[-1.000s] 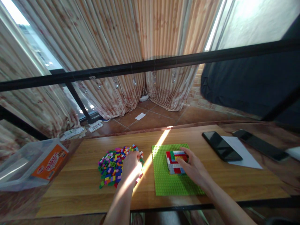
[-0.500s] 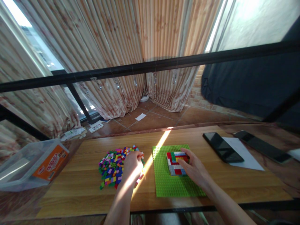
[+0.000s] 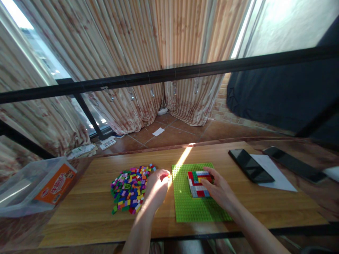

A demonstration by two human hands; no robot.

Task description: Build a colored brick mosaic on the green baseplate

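My left hand (image 3: 156, 187) is over the wooden table between the loose toy bricks and the green baseplate, fingertips pinched together. What sits in the pinch is too small and sunlit to make out. A low build of toy bricks (image 3: 194, 188) in red, white, grey, green and yellow stands on the green baseplate (image 3: 185, 211). My right hand (image 3: 219, 187) grips the build's right side, index finger at the far edge and thumb over the top; the hand hides that side. To the left spreads a pile of loose multicoloured bricks (image 3: 129, 185).
A clear plastic box (image 3: 21, 180) with an orange label stands left of the table (image 3: 87, 211). On the right, a black phone (image 3: 250, 164) overlaps white paper (image 3: 282, 176), with another dark phone-like slab (image 3: 293, 164) beyond. A black rail (image 3: 164, 76) crosses in front of the curtains.
My left hand has moved right, away from the brick pile towards the baseplate, fingers still pinched. My right hand stays on the brick build.
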